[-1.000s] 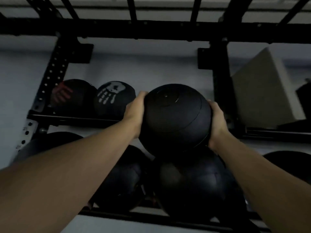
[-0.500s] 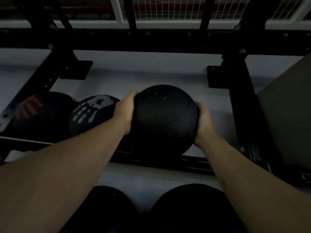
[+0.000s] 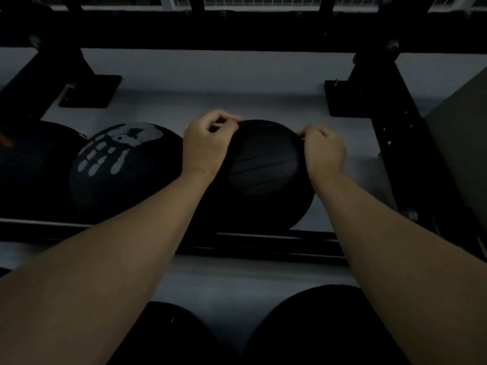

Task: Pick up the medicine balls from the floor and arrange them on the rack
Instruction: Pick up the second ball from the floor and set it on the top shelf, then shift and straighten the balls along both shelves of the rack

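A plain black medicine ball (image 3: 263, 175) rests on the rack's upper shelf rails (image 3: 263, 243), to the right of a black ball with a white handprint (image 3: 123, 167). My left hand (image 3: 208, 143) lies on its upper left side with the fingers curled. Over on its upper right edge is my right hand (image 3: 324, 151), fingers also curled, fingertips touching the ball. Another dark ball (image 3: 31, 167) sits at the far left of the same shelf.
Two more black balls (image 3: 316, 327) (image 3: 163, 335) sit on the shelf below. A black upright post (image 3: 395, 127) stands right of the ball, with a grey box (image 3: 458, 159) beyond it. A black crossbeam (image 3: 237, 32) runs overhead.
The ball went from held in the air down onto the upper shelf beside the handprint ball. Both hands slid from its sides up to its top, fingers curling.
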A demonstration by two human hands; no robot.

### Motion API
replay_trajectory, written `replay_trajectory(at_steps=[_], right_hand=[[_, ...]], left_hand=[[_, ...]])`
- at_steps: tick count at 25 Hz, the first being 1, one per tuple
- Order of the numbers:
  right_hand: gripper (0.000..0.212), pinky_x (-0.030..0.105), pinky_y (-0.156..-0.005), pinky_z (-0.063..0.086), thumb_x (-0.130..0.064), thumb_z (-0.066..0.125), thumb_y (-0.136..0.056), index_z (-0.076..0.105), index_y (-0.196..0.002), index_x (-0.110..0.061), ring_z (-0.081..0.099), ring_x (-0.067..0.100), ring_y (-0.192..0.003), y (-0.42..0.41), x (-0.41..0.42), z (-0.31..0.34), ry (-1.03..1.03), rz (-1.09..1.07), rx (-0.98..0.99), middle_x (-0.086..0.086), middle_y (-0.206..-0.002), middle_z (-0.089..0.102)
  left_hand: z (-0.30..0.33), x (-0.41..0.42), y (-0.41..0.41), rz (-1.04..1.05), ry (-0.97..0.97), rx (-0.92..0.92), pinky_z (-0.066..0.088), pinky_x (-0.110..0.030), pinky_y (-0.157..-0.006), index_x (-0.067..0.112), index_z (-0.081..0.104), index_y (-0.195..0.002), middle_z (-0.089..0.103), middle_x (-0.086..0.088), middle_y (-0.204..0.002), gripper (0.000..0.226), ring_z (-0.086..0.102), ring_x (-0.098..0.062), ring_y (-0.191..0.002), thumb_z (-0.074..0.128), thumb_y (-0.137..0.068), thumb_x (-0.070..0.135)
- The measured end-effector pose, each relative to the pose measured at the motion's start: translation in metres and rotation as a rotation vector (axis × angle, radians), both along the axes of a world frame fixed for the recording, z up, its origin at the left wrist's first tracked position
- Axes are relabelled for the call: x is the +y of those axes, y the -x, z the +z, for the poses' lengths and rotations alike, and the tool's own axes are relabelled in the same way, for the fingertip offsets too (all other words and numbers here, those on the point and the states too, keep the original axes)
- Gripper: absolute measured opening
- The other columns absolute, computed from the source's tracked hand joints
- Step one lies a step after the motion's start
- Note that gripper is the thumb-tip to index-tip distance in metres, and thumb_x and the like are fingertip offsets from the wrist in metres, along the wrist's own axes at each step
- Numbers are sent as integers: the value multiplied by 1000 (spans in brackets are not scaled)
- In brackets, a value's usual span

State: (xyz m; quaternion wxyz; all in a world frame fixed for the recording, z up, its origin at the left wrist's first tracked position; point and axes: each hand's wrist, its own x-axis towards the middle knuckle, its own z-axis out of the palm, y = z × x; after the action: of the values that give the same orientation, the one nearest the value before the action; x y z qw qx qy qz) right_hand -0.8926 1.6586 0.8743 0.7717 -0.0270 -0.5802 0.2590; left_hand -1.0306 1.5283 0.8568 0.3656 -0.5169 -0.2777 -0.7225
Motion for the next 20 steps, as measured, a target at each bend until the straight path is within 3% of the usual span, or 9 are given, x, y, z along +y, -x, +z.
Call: replay_trajectory(at_steps=[2,4,5,7,11,15,17,18,20], right_hand=[[29,23,-78,49,-30,49,-94,71,-93,-10,61,28,-97,10,7,-2,2,-27,-225,8,-99,72],[39,29,-103,47,-49,47,-99,69,-119,-24,60,23,-116,25,17,-16,-44,41,-443,2,-124,67],[48,34,-108,45,-59,45,-98,65,-129,-28,58,21,-122,31,22,-24,-62,36,-488,-1,-131,63],[54,36,-106,45,-69,43,-95,63,-130,-33,58,20,-122,37,30,-32,-71,-5,-471,-3,-132,62],[41,27,-86,42,-68,40,-97,58,-119,-38,57,12,-106,35,28,-29,-68,13,-458,-7,-120,57],[60,32,-108,40,-63,35,-103,60,-141,-23,55,19,-127,33,26,-31,-114,-19,-505,1,-137,60],[56,23,-107,38,-52,33,-109,60,-142,-16,55,18,-126,32,20,-35,-156,-29,-482,7,-145,61],[54,17,-103,37,-46,31,-111,59,-144,-14,55,16,-125,31,16,-37,-172,-43,-478,8,-148,59],[55,18,-116,27,-42,24,-113,43,-158,-16,45,18,-143,28,10,-45,-171,-71,-521,8,-164,42]], left_hand=[[-4,16,9,57,152,17,51,-26,-99,30,79,-101,77,12,-107,18,69,-9,-108,66,-91,38],[-14,32,25,102,340,-46,47,-26,-97,35,74,-110,71,17,-112,25,64,-10,-115,58,-97,50],[-19,39,33,124,392,-79,45,-24,-91,39,71,-110,68,21,-109,25,62,-10,-115,54,-99,54],[-24,47,41,135,386,-126,39,-16,-80,46,66,-102,63,30,-100,20,59,-7,-111,51,-98,58],[-20,45,42,144,383,-110,42,-28,-93,39,68,-112,66,20,-111,32,59,-9,-112,47,-98,58],[-20,43,39,192,452,-75,36,-29,-94,20,65,-125,60,7,-117,45,53,-13,-110,31,-110,45],[-21,39,34,227,480,-87,34,-27,-96,13,61,-136,60,0,-123,51,52,-15,-113,25,-112,41],[-22,36,31,242,488,-100,35,-28,-98,12,58,-139,60,-3,-129,52,53,-18,-118,23,-113,40],[-29,33,25,260,506,-125,36,-33,-109,13,50,-147,55,-9,-146,54,50,-26,-134,18,-113,39]])
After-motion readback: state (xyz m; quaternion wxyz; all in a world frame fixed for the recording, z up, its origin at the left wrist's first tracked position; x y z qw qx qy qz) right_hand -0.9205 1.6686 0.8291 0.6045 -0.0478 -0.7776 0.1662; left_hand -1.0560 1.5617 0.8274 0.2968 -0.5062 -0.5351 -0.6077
